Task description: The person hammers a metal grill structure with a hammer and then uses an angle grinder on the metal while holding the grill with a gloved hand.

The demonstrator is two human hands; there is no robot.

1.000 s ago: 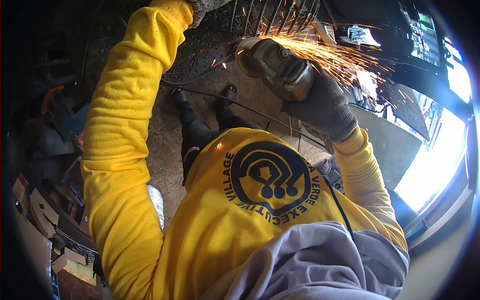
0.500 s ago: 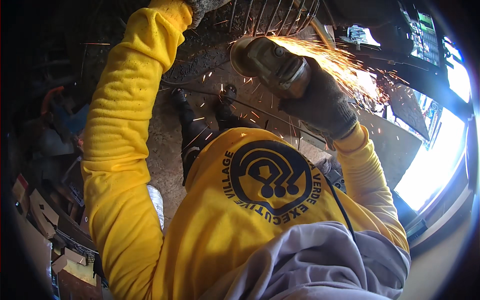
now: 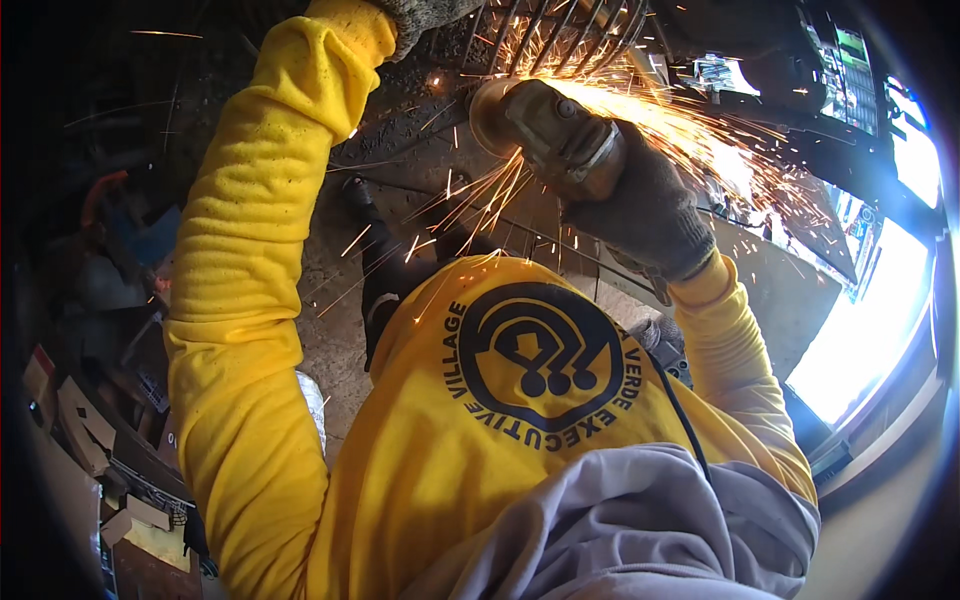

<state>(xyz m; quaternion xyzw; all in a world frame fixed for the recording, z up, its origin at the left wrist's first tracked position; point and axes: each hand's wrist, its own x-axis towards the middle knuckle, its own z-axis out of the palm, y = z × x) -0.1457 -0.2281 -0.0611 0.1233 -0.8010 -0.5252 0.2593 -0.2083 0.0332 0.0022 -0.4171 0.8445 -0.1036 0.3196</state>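
Across the front of my yellow shirt [image 3: 400,470] sits a round dark emblem [image 3: 590,345], and it carries the only lettering I can make out clearly. A ring of dark capitals [image 3: 545,439] curves around the emblem's right, lower and left sides, running clockwise and upside down to me along the bottom. Within the emblem, I see nested arcs, three solid dots and a small yellow pointed shape. Left of the emblem, a white bag [image 3: 310,400] bears small dark marks, and farther left a dark object [image 3: 150,388] shows pale ones; I can't read either.
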